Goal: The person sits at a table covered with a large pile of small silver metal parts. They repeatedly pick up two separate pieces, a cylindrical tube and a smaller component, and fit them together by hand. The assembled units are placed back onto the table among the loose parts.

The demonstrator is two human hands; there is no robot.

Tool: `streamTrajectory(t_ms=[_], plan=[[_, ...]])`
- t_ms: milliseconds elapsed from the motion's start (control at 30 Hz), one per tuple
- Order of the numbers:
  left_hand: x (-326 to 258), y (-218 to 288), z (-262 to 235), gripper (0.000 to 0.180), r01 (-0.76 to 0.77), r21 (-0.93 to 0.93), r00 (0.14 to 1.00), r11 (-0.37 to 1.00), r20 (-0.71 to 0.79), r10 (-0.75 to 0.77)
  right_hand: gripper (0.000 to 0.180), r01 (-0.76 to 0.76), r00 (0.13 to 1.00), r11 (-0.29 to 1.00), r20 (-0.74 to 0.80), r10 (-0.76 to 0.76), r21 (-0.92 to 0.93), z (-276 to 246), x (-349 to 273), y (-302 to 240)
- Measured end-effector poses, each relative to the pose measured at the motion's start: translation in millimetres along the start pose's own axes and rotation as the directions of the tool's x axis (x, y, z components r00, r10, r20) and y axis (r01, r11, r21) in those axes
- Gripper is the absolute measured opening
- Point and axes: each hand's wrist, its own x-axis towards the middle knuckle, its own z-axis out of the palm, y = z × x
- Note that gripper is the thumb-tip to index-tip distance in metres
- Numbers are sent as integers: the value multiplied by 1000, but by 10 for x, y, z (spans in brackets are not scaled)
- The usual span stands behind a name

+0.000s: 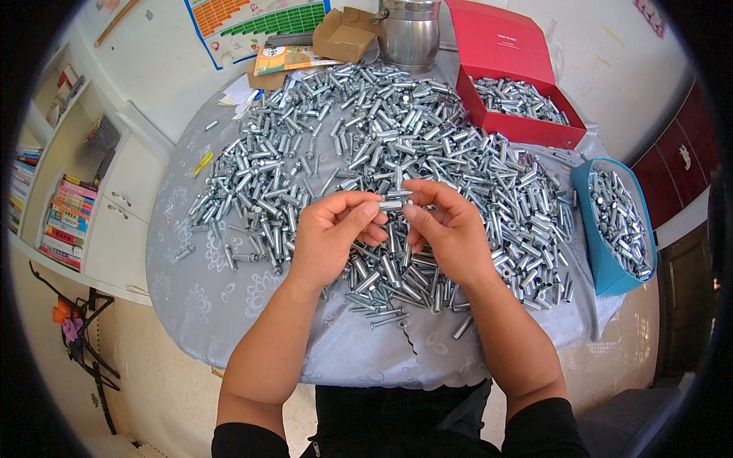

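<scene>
Both my hands meet over a wide heap of shiny metal anchor bolts and sleeves (382, 137) on the table. Between them lies one silver anchor bolt (392, 205), held roughly level. My left hand (332, 229) is closed, thumb and fingers pinching its left end. At the other end, the thumb and index finger of my right hand (450, 229) are closed on the same bolt. My fingertips partly cover it, so I cannot tell whether bolt and sleeve are joined.
A grey patterned cloth (198, 305) covers the round table. On the right stand an open red box (527, 136) and a blue bin (611, 286), both holding metal pieces. A metal pot (410, 38), a cardboard box (345, 34) and a yellow-green tool (203, 164) lie farther off.
</scene>
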Motion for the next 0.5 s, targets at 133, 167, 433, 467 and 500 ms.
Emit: streamTrajectory(t_ms=[133,167,433,467,500], plan=[[-8,14,-3,22,6,3,1000,1000,7,-6,23,-142,989,985,27,145,-94,-67,14,0],[-9,9,-3,22,4,-3,1000,1000,5,-4,22,-101,994,991,23,104,-82,-60,10,4],[-6,-5,-12,23,1,-24,1000,1000,6,-1,19,-99,995,993,14,100,-61,-44,17,-4],[-6,-2,-10,23,3,-24,1000,1000,-4,-3,18,-60,998,998,6,60,-35,-26,14,0],[-4,7,-6,23,5,-25,1000,1000,-13,-5,18,-21,1000,1000,-4,21,-9,9,11,2]])
